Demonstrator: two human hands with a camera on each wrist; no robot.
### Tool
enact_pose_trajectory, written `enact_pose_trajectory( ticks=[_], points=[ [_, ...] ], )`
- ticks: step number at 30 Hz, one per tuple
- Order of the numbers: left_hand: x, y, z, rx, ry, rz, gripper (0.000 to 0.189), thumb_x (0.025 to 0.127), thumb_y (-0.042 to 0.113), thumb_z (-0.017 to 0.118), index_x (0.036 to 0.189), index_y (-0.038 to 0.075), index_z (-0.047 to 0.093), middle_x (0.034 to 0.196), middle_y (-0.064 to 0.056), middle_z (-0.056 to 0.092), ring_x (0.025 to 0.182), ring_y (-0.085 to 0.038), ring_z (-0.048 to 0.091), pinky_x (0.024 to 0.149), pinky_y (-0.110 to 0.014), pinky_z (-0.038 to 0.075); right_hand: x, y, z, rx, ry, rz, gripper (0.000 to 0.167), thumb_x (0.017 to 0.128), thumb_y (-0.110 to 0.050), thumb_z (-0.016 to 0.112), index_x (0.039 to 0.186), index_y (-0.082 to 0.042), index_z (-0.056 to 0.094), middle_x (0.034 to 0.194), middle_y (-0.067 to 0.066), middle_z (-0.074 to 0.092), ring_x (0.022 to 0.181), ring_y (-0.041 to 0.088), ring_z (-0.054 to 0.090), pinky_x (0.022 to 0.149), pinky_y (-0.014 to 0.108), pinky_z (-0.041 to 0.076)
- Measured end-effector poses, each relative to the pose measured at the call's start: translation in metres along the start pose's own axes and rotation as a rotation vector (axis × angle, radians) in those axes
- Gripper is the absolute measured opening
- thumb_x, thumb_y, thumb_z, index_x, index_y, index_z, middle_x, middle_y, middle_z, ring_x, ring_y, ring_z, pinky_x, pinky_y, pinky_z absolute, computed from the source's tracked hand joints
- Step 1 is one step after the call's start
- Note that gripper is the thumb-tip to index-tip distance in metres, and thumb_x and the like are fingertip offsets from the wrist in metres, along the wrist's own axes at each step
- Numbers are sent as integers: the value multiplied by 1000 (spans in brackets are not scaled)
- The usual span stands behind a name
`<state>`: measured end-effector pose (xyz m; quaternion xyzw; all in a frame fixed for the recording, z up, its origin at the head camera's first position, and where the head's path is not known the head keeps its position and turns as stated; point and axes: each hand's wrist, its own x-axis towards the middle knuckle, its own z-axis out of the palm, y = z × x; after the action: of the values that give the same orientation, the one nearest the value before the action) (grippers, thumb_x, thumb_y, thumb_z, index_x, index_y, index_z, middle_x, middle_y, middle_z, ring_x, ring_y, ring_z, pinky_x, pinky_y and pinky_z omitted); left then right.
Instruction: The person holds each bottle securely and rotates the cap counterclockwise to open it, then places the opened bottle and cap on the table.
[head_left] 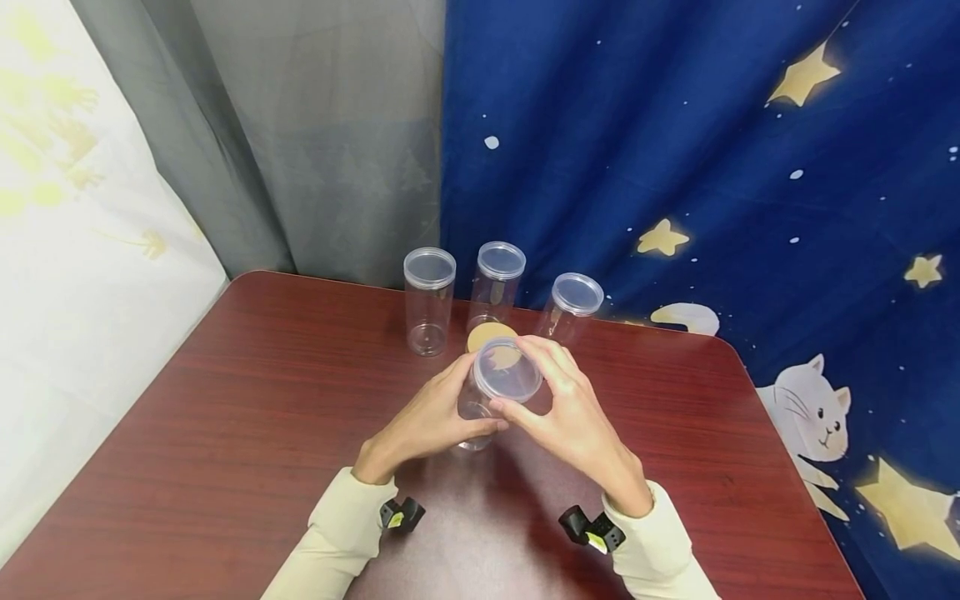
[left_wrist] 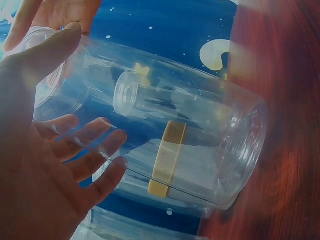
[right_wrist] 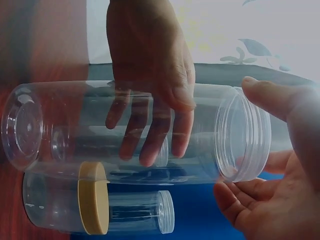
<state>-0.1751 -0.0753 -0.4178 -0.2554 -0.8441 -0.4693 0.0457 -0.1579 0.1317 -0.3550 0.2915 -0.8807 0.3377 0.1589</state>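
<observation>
One clear jar point(right_wrist: 202, 132) is held near the middle of the table point(head_left: 262, 417), roughly upright, its lid point(head_left: 513, 382) uppermost; whether the base touches wood I can't tell. From where I stand, that long axis matters most: the left hand point(head_left: 431, 417) wraps the body from one side, thumb and fingers on opposite walls, while the right hand point(head_left: 573, 417) sits higher, pinching the lid's rim between thumb and fingers. So the right is nearer the top, the left nearer the base. Just beyond sits a short jar point(right_wrist: 52, 202) with a gold lid point(head_left: 487, 333), then three tall jars point(head_left: 429, 308) point(head_left: 497, 292) point(head_left: 567, 310) behind.
</observation>
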Motion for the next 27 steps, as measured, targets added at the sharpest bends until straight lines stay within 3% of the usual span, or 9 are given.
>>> enact_pose_trajectory(
  ticks=[6, 27],
  points=[
    [0, 0, -1, -10, -8, -1, 90, 74, 45, 85, 146, 16, 41, 135, 3, 56, 122, -13, 54, 104, -42, 45, 0, 2, -3, 32, -37, -2, 74, 78, -31, 85, 142, -11, 52, 142, 3, 52, 131, 17, 48, 105, 40, 44],
    [0, -1, 1, -7, -30, -5, 88, 74, 43, 86, 145, 17, 42, 132, 4, 57, 118, -11, 56, 101, -40, 47, 1, 7, -9, 171, -153, 43, 82, 82, -24, 81, 152, -23, 37, 149, -3, 47, 133, 14, 46, 107, 44, 42]
  ],
)
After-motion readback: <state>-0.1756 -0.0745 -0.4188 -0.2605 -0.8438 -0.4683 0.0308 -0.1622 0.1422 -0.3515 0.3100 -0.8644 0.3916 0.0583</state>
